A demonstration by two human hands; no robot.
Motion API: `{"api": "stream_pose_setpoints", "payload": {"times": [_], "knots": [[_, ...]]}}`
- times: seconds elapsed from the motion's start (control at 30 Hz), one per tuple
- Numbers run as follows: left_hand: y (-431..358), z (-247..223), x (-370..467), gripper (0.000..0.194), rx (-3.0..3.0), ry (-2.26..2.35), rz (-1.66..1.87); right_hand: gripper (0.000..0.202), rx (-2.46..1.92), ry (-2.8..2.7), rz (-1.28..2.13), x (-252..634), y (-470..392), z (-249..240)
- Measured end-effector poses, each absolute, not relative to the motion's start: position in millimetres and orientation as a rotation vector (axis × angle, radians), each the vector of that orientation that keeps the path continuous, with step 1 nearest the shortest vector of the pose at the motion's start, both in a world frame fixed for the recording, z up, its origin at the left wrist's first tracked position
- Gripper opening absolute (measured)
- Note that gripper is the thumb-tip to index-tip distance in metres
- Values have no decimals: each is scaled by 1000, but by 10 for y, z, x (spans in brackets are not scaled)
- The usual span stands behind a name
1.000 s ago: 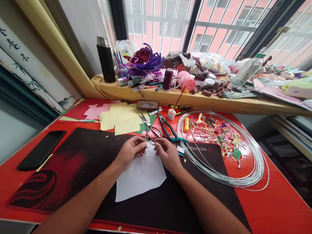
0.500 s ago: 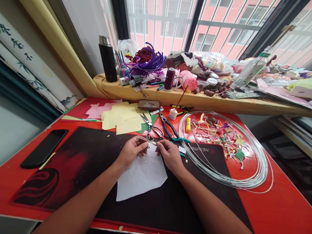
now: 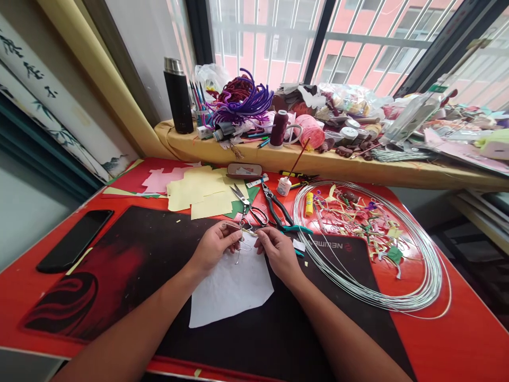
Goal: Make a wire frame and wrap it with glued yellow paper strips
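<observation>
Between my two hands is a thin bent wire figure [image 3: 245,246] with loops and a dangling end. My left hand [image 3: 217,246] pinches its left side between thumb and fingers. At its other end, my right hand [image 3: 278,250] is closed on the wire, where a pale yellowish strip seems to lie along it. Beneath the hands a white sheet of paper [image 3: 230,297] rests on the black desk mat [image 3: 159,244]. Just beyond the fingers lie scissors [image 3: 248,204] and black-and-teal pliers [image 3: 278,207].
A large coil of silver wire [image 3: 429,286] surrounds paper scraps and a yellow glue stick [image 3: 309,203] on the right. Yellow paper sheets [image 3: 199,191] lie at the back, near a small white bottle [image 3: 283,185]. A black phone [image 3: 75,241] sits left. Craft supplies crowd the windowsill.
The view has shifted slightly, so the surroundings appear a little further right. Both hands keep nearly the same pose on the wire figure.
</observation>
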State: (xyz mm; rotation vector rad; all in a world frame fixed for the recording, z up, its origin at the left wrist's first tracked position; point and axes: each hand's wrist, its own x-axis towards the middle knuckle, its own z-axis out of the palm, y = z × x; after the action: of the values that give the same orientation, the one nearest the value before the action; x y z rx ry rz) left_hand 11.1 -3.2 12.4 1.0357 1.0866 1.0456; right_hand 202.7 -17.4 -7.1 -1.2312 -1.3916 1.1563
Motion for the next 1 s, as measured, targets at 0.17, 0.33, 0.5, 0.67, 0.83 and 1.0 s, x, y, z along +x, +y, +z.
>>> {"api": "stream_pose_setpoints", "payload": {"times": [0.17, 0.33, 0.5, 0.67, 0.83, 1.0], "knots": [[-30, 118, 107, 35, 1038, 1056, 1069, 38, -1222, -1417, 1168, 2029, -167, -84], [-32, 101, 106, 34, 1062, 1026, 1064, 44, -1216, -1444, 1198, 2029, -171, -45], [-36, 104, 109, 35, 1078, 1029, 1054, 43, -1218, -1429, 1211, 2030, -177, -22], [-34, 86, 106, 35, 1083, 1027, 1053, 39, -1209, -1422, 1212, 2033, -177, -13], [-33, 84, 100, 35, 1092, 1035, 1045, 35, -1185, -1398, 1230, 2039, -173, -8], [-36, 102, 105, 34, 1104, 1012, 1055, 37, -1149, -1362, 1287, 2043, -163, -13]]}}
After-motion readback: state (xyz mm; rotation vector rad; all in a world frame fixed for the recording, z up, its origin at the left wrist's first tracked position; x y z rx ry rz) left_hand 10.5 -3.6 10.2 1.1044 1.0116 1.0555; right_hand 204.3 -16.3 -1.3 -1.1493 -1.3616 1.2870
